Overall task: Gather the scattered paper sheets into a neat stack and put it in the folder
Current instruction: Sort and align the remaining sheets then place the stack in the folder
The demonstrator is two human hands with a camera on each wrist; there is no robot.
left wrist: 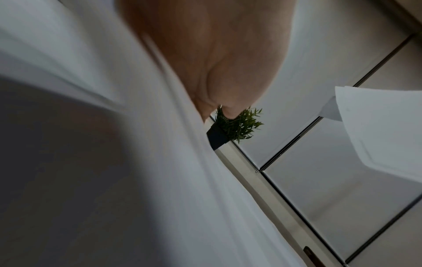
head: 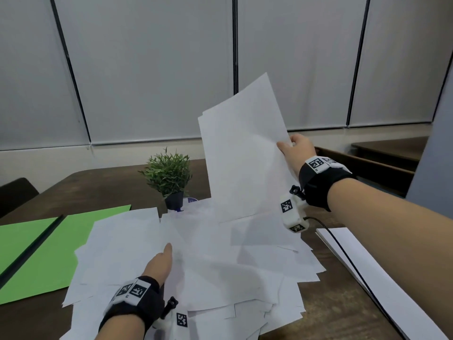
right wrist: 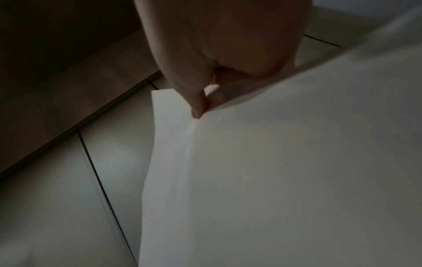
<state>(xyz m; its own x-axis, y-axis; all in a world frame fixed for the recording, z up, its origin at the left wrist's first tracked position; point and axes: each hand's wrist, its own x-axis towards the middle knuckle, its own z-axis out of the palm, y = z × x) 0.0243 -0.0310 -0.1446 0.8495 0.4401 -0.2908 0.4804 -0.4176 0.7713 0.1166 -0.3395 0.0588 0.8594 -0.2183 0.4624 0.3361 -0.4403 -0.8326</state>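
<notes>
An open bright-green card folder point(head: 36, 244) is laid flat on the dark wooden tabletop point(head: 338, 303), left of the heap of scattered white paper sheets point(head: 220, 266). The left hand point(head: 158, 265) is seen at the heap's left part, its fingers hidden. Above the heap's right side, several white sheets point(head: 242, 155) are pinched by the right hand point(head: 297, 148).

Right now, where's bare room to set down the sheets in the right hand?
The green folder at left lies open and mostly uncovered. A bare strip of table runs between the scattered sheets and the white stack. The middle is crowded, and the plant blocks behind.
</notes>
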